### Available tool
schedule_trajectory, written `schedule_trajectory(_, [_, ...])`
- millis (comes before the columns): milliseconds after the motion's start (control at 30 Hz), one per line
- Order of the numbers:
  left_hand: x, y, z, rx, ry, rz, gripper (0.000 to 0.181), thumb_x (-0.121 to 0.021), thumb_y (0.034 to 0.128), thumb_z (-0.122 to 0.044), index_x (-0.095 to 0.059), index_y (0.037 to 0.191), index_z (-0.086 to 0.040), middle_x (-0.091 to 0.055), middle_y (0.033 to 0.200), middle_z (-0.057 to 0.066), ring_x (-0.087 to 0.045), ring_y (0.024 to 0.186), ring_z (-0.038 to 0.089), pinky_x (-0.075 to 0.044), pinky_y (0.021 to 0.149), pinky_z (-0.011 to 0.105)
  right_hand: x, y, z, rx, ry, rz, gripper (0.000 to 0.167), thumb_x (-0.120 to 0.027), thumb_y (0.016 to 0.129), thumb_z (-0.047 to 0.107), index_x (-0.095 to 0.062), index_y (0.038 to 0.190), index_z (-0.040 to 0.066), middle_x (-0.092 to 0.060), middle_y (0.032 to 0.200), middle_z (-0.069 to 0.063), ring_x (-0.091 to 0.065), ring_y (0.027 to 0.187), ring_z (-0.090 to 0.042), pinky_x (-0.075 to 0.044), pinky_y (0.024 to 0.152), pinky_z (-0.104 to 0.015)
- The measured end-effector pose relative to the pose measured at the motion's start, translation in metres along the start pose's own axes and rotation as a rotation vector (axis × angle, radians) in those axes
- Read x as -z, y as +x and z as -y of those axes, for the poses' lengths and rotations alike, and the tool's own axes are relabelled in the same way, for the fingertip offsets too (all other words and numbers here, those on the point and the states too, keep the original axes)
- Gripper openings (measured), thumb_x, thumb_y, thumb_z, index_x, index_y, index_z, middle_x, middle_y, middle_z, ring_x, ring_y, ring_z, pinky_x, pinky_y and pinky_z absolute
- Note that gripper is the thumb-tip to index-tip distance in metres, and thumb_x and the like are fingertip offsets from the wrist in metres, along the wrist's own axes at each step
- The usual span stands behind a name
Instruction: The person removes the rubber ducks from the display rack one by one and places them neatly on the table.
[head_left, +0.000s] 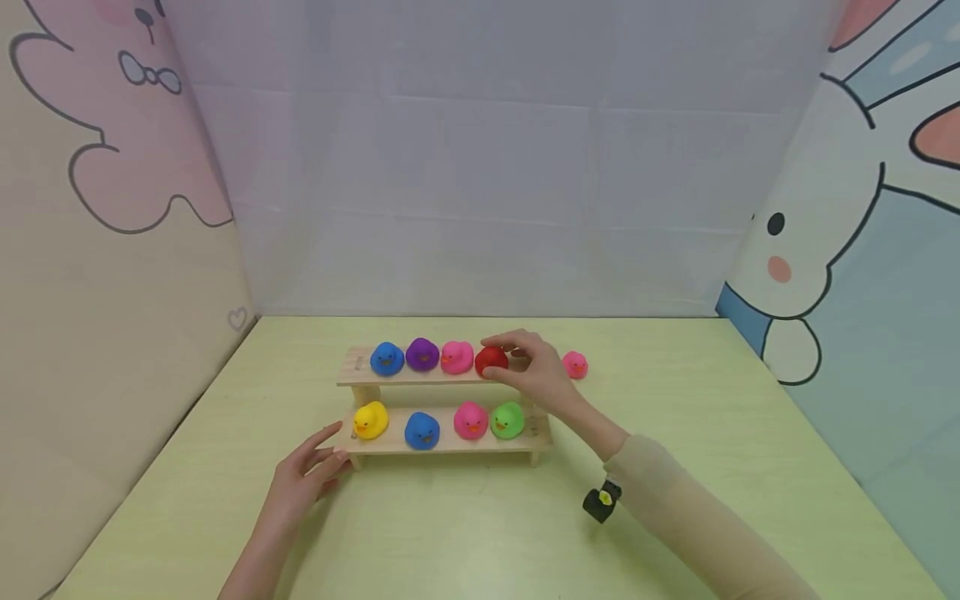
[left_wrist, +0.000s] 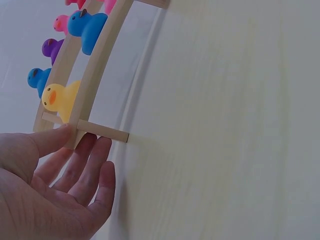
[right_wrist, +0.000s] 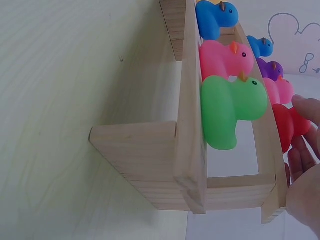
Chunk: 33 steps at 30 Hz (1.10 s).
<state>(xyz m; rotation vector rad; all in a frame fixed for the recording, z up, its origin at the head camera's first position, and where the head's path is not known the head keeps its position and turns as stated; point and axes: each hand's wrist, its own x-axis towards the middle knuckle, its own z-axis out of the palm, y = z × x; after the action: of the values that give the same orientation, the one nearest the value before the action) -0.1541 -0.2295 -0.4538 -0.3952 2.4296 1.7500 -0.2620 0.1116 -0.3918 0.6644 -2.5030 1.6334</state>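
Observation:
A two-tier wooden stand (head_left: 442,446) holds rubber ducks on both shelves. My right hand (head_left: 540,375) pinches a red duck (head_left: 491,361) at the right of the upper shelf, beside a pink duck (head_left: 457,357), a purple duck (head_left: 422,355) and a blue duck (head_left: 387,359). On the lower shelf sit a yellow duck (head_left: 371,420), a blue duck (head_left: 422,431), a pink duck (head_left: 470,421) and a green duck (right_wrist: 230,110). My left hand (left_wrist: 65,185) grips the lower shelf's left end, thumb near the yellow duck and fingers underneath.
Another pink duck (head_left: 575,364) is on the table (head_left: 675,500) beyond the stand's right end. A pale cloth (head_left: 487,167) hangs behind, and panels with cartoon animals stand on both sides. A small black device (head_left: 602,502) is at the right wrist.

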Motion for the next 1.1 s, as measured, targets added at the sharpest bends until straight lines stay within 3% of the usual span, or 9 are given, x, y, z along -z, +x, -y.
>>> schedule_trajectory(333, [-0.0004, -0.0016, -0.0005, 0.003, -0.011, 0.001, 0.056, -0.061, 0.0986, -0.027, -0.041, 0.151, -0.023, -0.071, 0.117, 0.001, -0.071, 0.097, 0.001, -0.054, 0.098, 0.041, 0.0006, -0.0005, -0.0007, 0.012, -0.009, 0.010, 0.042, -0.078, 0.086, 0.017, -0.067, 0.126, 0.012, -0.063, 0.119, -0.008, -0.056, 0.108, -0.025, -0.050, 0.099, -0.056])
schedule_trajectory(800, [-0.0004, -0.0003, 0.0006, 0.011, -0.002, -0.005, 0.056, -0.061, 0.0987, -0.027, -0.041, 0.151, -0.023, -0.071, 0.115, 0.000, -0.070, 0.097, 0.001, -0.056, 0.094, 0.036, 0.0018, -0.0012, -0.0016, -0.006, 0.014, 0.017, 0.042, -0.077, 0.087, 0.017, -0.067, 0.128, 0.015, -0.063, 0.123, -0.009, -0.059, 0.112, -0.027, -0.054, 0.097, -0.046])
schedule_trajectory(1100, [-0.0005, -0.0014, -0.0013, 0.013, -0.007, -0.007, 0.055, -0.061, 0.0986, -0.029, -0.042, 0.151, -0.025, -0.071, 0.114, -0.001, -0.068, 0.094, -0.004, -0.056, 0.093, 0.033, 0.0018, 0.0005, 0.0018, -0.023, 0.005, 0.037, 0.045, -0.073, 0.088, 0.008, -0.063, 0.132, 0.004, -0.062, 0.127, -0.017, -0.057, 0.115, -0.033, -0.053, 0.097, -0.050])
